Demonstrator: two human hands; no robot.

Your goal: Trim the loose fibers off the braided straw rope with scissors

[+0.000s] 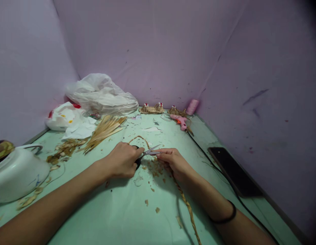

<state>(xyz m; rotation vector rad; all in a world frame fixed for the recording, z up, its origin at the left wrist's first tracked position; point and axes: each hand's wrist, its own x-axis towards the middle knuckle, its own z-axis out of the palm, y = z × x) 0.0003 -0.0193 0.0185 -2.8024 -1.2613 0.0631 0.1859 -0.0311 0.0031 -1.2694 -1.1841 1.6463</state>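
The cord [185, 199] looks twisted from dry brown fibre, rough and uneven, and it runs over the surface [117, 211] from the right hand [174, 160] to the lower edge of the view. This hand pinches it with bent fingers. The left hand [123, 158] is closed around the black handles of the scissors [151, 153], whose thin metal blades stand parted. Flaky scraps [157, 166] lie below; farther, flat straw-like strips [104, 132] are near a crumpled, translucent bag [102, 95].

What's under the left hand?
The left hand holds black-handled scissors; a twisted cord shows just beyond its knuckles. The hand covers part of the handles and a patch of green tabletop, so whatever else lies underneath cannot be seen.
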